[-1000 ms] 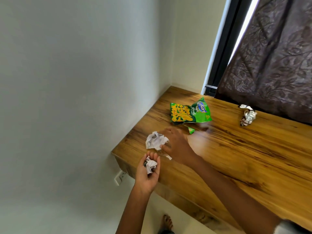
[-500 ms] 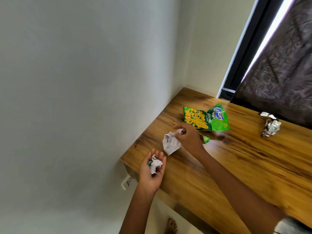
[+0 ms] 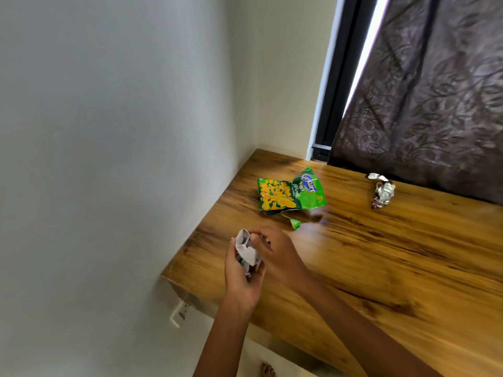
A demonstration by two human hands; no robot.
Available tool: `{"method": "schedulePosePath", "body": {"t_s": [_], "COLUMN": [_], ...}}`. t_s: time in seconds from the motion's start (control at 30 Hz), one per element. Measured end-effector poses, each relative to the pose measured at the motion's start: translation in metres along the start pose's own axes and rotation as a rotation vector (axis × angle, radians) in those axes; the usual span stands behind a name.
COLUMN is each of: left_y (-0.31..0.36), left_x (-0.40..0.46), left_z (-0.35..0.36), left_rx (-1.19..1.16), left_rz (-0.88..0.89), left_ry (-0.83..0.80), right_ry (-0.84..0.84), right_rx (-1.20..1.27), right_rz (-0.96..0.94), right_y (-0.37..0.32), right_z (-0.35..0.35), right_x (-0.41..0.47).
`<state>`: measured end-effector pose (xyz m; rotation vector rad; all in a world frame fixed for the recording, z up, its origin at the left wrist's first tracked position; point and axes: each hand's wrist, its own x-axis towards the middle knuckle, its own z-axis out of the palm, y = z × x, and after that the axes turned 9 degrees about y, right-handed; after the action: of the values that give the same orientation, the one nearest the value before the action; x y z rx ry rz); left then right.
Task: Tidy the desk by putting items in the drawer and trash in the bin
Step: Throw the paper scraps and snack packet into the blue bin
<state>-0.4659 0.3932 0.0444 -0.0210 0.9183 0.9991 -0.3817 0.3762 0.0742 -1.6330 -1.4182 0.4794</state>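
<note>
A person's left hand (image 3: 242, 278), palm up at the near corner of the wooden counter (image 3: 394, 268), cups crumpled white paper scraps (image 3: 246, 251), its grip curled loosely round them. The right hand (image 3: 277, 254) meets it there, fingertips pinching the same wad as if pressing it in. Two pieces of rubbish remain on the counter: a flattened green-and-yellow snack packet (image 3: 288, 193) near the wall and, well apart by the dark patterned curtain (image 3: 435, 91), a crumpled silver foil wrapper (image 3: 382, 191). Neither bin nor drawer is in view, so the tidying looks roughly midway, with nothing visibly binned.
</note>
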Motion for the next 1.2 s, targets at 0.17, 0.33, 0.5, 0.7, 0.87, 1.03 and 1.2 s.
{"method": "schedulePosePath", "body": {"t_s": [0.17, 0.33, 0.5, 0.7, 0.87, 1.03, 1.2], "left_y": [-0.025, -0.069, -0.122, -0.200, -0.286, -0.363, -0.438], "left_x": [-0.021, -0.052, -0.079, -0.103, -0.140, -0.186, -0.220], "left_z": [0.001, 0.002, 0.012, 0.029, 0.045, 0.047, 0.041], "left_rx": [0.116, 0.210, 0.292, 0.463, 0.658, 0.825, 0.928], "left_rz": [0.008, -0.004, -0.105, -0.198, -0.225, -0.348, -0.425], "left_ry": [-0.172, -0.275, -0.364, -0.466, -0.520, -0.624, -0.736], "right_ry": [-0.013, 0.093, 0.225, 0.422, 0.734, 1.010, 1.295], "right_rx": [0.107, 0.105, 0.119, 0.120, 0.067, 0.115, 0.217], "right_rz": [0.067, 0.081, 0.172, 0.327, 0.495, 0.638, 0.700], "right_y": [0.000, 0.012, 0.025, 0.049, 0.075, 0.100, 0.118], "right_z": [-0.015, -0.044, -0.086, -0.149, -0.211, -0.266, -0.310], "right_x": [-0.045, -0.087, -0.126, -0.173, -0.224, -0.285, -0.338]}}
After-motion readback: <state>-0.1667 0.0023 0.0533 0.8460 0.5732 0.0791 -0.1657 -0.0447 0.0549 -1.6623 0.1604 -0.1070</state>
